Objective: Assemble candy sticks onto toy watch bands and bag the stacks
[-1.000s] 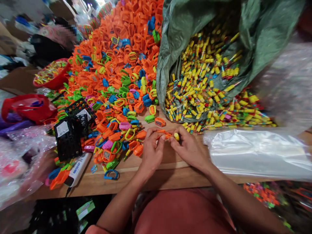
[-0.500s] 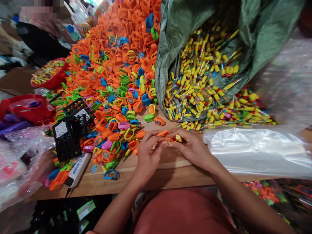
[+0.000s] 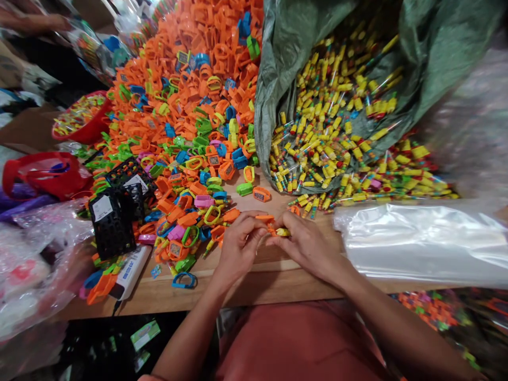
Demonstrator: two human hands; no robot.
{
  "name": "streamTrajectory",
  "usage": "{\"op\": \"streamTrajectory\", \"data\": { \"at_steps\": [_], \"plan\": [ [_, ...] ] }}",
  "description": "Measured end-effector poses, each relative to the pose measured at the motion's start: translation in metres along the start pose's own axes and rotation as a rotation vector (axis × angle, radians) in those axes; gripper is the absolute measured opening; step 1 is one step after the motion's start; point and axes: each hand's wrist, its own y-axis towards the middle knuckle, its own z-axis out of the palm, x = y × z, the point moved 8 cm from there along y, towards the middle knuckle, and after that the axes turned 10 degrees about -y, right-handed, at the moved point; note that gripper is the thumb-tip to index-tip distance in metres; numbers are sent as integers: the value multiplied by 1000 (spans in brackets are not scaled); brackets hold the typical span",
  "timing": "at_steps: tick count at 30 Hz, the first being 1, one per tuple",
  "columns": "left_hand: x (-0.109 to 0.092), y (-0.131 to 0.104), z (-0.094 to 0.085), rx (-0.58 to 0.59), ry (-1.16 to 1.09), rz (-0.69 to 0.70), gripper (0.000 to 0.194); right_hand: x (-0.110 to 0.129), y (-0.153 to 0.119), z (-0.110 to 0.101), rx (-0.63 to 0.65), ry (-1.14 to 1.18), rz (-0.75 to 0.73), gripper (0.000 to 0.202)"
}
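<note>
My left hand pinches an orange toy watch at the front of the wooden table. Close on its right, my right hand has its thumb and fingers closed on a small yellow tube, its tip beside the orange watch. My fingers partly cover both pieces. Just beyond my hands lie an orange watch and a green watch. A large pile of mostly orange watches rises behind and to the left.
A green sack spills yellow tubes at the back right. Clear plastic bags lie at the right. Black trays, a white power strip and a red basket stand left. Another person's arm shows at the top left.
The yellow tube in my right hand has turned and sits lower, nearer the orange watch. Another orange piece now shows behind my right hand. The person's arm at the top left has come into view.
</note>
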Motion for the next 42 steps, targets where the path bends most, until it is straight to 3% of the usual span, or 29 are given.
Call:
{"op": "streamTrajectory", "data": {
  "at_steps": [6, 11, 14, 19, 26, 32, 37, 42],
  "plan": [
    [3, -4, 3, 17, -43, -36, 24, 2, 4, 0, 44, 49, -62, 16],
    [22, -3, 1, 7, -228, -167, 27, -6, 4, 0, 18, 161, 46, 20],
    [22, -1, -11, -73, -205, -108, 16, -6, 2, 0, 1, 220, 62, 30],
    [19, -3, -23, -155, -182, -65, 9, -10, 3, 4, 10, 222, 88, 23],
    [3, -4, -10, -73, -9, 133, 10, -16, 4, 16, 59, 377, 138, 32],
    [-5, -5, -6, -36, 132, 279, 16, -26, -2, 27, 109, 708, 297, 38],
    [-9, -7, -3, 1, 202, 322, 19, -32, -3, 35, 92, 860, 370, 36],
    [-9, -9, 0, 23, 249, 325, 19, -38, -4, 36, 102, 810, 393, 31]
  ]
}}
